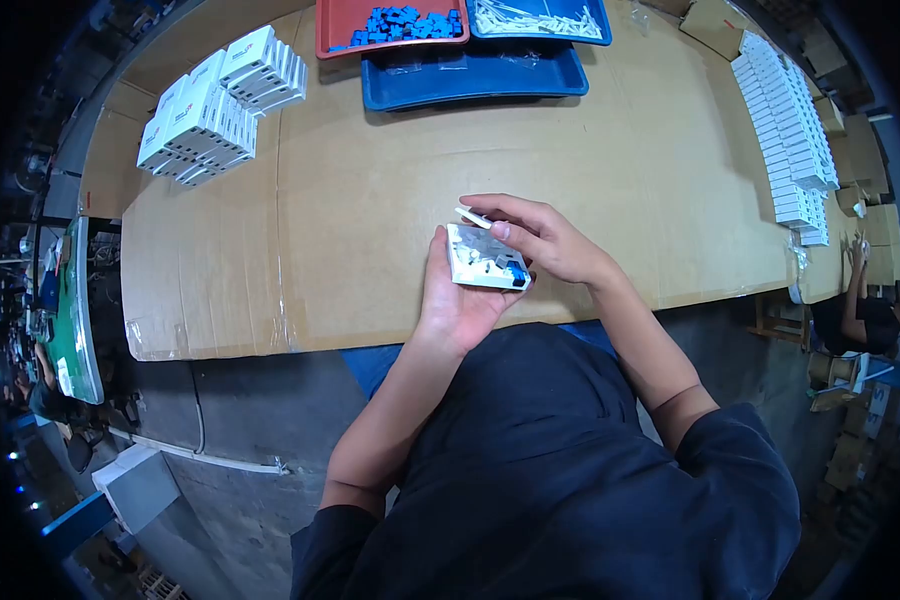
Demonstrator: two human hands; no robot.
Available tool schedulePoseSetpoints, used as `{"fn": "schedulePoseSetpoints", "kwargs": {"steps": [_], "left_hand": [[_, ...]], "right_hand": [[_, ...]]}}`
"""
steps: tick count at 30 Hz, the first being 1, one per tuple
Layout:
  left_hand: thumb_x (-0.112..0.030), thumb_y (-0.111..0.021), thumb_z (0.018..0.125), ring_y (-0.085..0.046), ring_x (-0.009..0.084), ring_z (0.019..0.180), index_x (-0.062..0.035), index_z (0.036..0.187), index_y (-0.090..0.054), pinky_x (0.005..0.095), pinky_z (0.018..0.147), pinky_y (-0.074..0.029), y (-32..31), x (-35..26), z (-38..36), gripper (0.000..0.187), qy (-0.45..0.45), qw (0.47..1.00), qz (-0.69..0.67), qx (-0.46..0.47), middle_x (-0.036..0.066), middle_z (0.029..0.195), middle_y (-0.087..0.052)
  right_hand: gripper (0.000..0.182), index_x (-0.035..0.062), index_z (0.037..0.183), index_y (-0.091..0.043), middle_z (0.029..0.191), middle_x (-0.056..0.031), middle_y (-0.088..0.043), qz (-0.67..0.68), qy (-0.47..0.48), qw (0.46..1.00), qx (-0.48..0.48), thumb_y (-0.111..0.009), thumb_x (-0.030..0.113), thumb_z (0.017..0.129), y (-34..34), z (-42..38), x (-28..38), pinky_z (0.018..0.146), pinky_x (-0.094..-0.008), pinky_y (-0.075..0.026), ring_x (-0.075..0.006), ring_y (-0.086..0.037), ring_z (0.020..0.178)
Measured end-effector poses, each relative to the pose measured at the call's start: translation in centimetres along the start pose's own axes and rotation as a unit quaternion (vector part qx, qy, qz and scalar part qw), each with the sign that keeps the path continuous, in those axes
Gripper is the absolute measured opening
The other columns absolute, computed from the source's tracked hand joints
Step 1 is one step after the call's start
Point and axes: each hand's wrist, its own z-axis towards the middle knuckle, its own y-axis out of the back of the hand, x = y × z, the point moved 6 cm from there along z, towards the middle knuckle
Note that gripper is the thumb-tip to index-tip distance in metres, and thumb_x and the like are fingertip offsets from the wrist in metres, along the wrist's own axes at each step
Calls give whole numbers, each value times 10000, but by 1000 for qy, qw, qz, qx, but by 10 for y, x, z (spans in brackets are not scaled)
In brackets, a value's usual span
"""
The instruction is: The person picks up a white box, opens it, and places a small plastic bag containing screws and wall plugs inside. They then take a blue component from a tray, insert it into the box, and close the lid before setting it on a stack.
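My left hand (458, 308) is closed around a small white plastic case (460, 262), held tilted above the cardboard tabletop. Inside the case show shiny grey and white parts, with a small blue piece (518, 273) at its lower right corner. Over the upper right of the case, my right hand (555, 242) pinches a slim white plastic strip (472, 217) between thumb and fingers. The strip's free end points to the upper left, just above the case's top edge.
At the back stand a red tray (340, 30) with blue pieces, a blue tray (602, 22) with white sticks and another blue tray (475, 92). White cases are stacked at left (195, 115) and right (785, 140). Another person (855, 310) sits far right.
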Motion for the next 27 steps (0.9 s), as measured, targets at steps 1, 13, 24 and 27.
{"fn": "schedulePoseSetpoints", "kwargs": {"steps": [1,13,24,27], "left_hand": [[-597,-394,1079,-605,314,1248,-144,1425,-535,551,1079,-485,0,-1,1,588,-15,1000,7,-6,108,1392,-600],[-576,-338,1099,-603,296,1255,-122,1400,-539,531,1087,-489,7,0,8,581,-17,999,29,1,102,1368,-606],[-570,-344,1100,-590,284,1259,-122,1401,-532,519,1066,-482,21,-1,10,571,-3,998,22,-51,103,1366,-602],[-564,-347,1100,-594,285,1249,-122,1395,-533,520,1056,-489,20,-2,10,563,-2,999,24,-49,103,1361,-605]], "right_hand": [[437,38,1448,-595,1296,-109,-678,1,-1,1000,0,-581,289,1091,-1,-1,-1,1022,-352,-499,-194,-631,1154],[397,49,1416,-632,1280,-123,-696,-83,-66,991,81,-563,266,1091,-6,5,-5,1027,-348,-489,-206,-634,1161],[358,70,1259,-745,985,-195,-785,-116,-48,992,9,-607,336,1064,-13,8,-12,817,-343,-567,-196,-726,836],[368,65,1252,-746,956,-197,-783,-118,-35,992,8,-597,348,1069,-12,9,-20,792,-344,-566,-196,-716,806]]}}
